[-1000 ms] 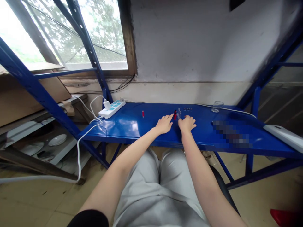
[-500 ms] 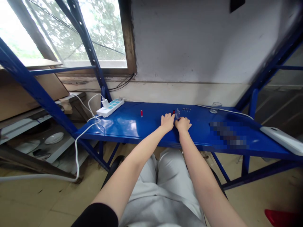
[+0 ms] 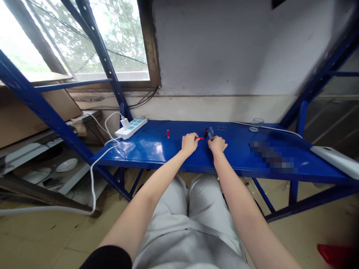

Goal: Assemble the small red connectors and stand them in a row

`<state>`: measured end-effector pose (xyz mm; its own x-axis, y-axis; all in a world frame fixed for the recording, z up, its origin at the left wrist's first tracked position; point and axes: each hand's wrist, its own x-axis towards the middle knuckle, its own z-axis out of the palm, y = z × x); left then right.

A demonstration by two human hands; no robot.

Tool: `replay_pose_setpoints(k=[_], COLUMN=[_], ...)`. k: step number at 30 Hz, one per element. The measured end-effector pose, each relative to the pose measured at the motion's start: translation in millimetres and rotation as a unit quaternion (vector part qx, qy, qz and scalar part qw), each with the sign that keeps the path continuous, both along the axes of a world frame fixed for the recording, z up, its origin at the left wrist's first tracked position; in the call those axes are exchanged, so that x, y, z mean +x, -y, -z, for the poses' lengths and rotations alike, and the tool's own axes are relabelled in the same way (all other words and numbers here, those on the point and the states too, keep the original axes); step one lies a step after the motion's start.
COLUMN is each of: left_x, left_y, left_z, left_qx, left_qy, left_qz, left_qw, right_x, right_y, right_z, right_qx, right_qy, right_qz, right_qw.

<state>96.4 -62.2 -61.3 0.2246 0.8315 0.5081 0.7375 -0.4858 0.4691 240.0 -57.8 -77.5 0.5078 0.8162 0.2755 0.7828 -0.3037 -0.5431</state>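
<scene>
Both my hands rest on the blue metal shelf point(image 3: 157, 149). My left hand point(image 3: 189, 143) is closed in a pinch on a small red piece point(image 3: 201, 138) that sticks out to the right of its fingers. My right hand point(image 3: 217, 144) is curled with its fingers closed on a small dark and red piece point(image 3: 206, 133); beside it stands a small clear item point(image 3: 211, 132). Another small red piece point(image 3: 168, 133) stands alone to the left, apart from both hands. A row of tiny dark parts point(image 3: 221, 128) lies just beyond my right hand.
A white power strip point(image 3: 131, 127) with a plugged charger and white cable sits at the shelf's left back corner. A clear glass point(image 3: 257, 124) stands at the back right, a white flat object point(image 3: 335, 161) at the far right. Blue rack posts frame both sides.
My left hand has drawn away to the left with a small red piece pinched in it. My right hand stayed near the dark piece and closed its fingers.
</scene>
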Motion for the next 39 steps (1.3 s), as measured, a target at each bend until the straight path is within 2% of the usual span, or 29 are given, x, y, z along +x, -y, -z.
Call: replay_pose_setpoints(k=[7,11,16,19,24,28,33,39], left_x=[-12,-15,-19,-20,-20,-20,-22,-22], left_y=[12,13,14,14,14,12,10,13], left_z=[13.6,14.0,12.4,11.8,11.2,12.7,14.2,14.3], left_qx=[-0.053,-0.052,-0.041,-0.045,-0.037,-0.022,-0.008,0.062], left_qy=[0.203,0.258,0.272,0.270,0.281,0.294,0.295,0.272], left_qz=[-0.007,-0.015,-0.009,-0.010,-0.006,-0.002,-0.014,-0.014], left_qw=[0.978,0.965,0.961,0.962,0.959,0.955,0.955,0.960], right_x=[1,2,2,-1,-13,-19,-21,-26], right_y=[-2,-2,-3,1,9,10,10,12], right_z=[1.7,2.4,-0.6,-2.2,-3.5,-4.5,-4.4,-4.8], right_qx=[0.003,0.007,-0.025,-0.031,0.020,0.026,0.047,0.066], right_qy=[-0.009,-0.002,-0.014,0.000,0.103,0.161,0.193,0.211], right_qz=[-0.005,0.000,-0.002,-0.025,-0.125,-0.187,-0.199,-0.212], right_qw=[1.000,1.000,1.000,0.999,0.987,0.969,0.960,0.952])
